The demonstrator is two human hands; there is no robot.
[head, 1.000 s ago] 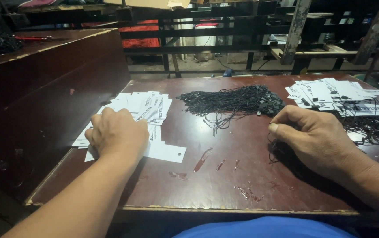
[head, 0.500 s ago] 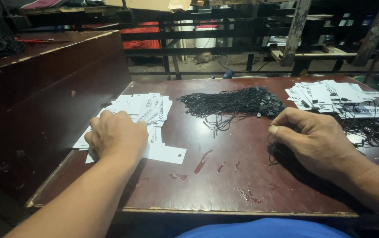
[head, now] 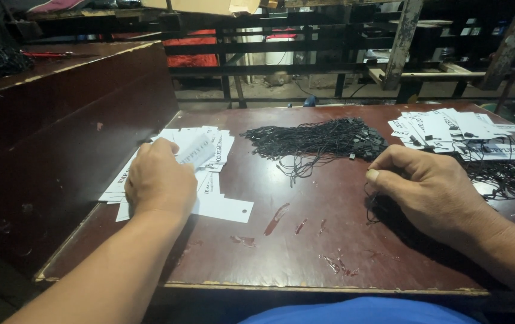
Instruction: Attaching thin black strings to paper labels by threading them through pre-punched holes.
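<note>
My left hand (head: 160, 180) lies on a spread of white paper tags (head: 218, 207) at the left of the dark red table (head: 269, 252), and it lifts one tag (head: 196, 150) off the pile with its fingers. My right hand (head: 431, 192) rests on the table at the right, fingers pinched on a thin black string loop (head: 370, 204). A heap of black strings (head: 323, 139) lies at the table's middle back, apart from both hands.
A second stack of white tags with strings attached (head: 455, 133) sits at the back right, with loose black strings (head: 506, 174) beside it. A tall dark wooden panel (head: 59, 120) borders the table's left side. Dark metal racks (head: 305, 48) stand behind.
My left hand has curled its fingers and raised one tag off the pile. My right hand has barely moved.
</note>
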